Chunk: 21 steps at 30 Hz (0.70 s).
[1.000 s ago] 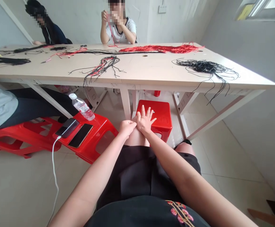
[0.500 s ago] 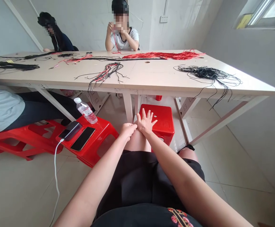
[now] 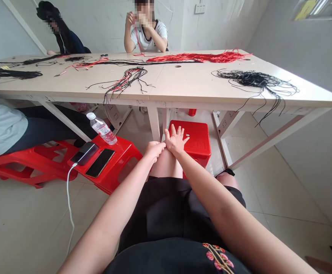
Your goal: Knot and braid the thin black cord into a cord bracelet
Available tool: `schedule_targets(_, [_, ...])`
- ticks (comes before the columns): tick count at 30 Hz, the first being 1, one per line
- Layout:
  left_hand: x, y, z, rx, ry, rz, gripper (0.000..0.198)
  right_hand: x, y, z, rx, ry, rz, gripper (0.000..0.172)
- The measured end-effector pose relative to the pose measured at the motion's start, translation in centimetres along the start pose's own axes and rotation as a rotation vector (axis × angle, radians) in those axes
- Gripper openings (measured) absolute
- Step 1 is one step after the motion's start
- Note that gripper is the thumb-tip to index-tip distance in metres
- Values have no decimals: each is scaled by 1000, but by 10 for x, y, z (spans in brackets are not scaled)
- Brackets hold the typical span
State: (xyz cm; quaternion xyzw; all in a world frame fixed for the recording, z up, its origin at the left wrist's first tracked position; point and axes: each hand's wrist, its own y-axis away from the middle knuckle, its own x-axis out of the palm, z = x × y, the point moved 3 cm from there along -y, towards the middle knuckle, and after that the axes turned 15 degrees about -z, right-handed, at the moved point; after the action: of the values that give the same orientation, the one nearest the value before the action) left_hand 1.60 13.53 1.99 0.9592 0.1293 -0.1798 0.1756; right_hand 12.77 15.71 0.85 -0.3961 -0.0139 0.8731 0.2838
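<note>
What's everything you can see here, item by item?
table: one, cream, ahead
red cords: one bundle, red, far table edge
black cord bundles: two, black, right and left tabletop
mixed cords: one tangle, red and black, mid-table
red stools: three, red, on floor
water bottle: one, clear, on nearest left stool
phones: two, black, on same stool
charging cable: one, white, running down to floor
co-workers: three, seated, two beyond table, one at left
black skirt: one, black, on lap
left hand: one, bare, curled against right wrist
right hand: one, bare, fingers spread

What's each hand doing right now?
Right hand: open, spread, holding nothing.
Left hand: closed, curled against the right hand, no object visible in its grip.
</note>
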Motion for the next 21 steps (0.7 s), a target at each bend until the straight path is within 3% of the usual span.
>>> schedule_targets(11, [1, -3, -3, -26, 9, 50, 23, 1, -11, 2, 15, 14, 70, 71])
schedule_targets(21, [0, -8, -1, -7, 20, 69, 23, -2, -11, 7, -43, -4, 40, 71])
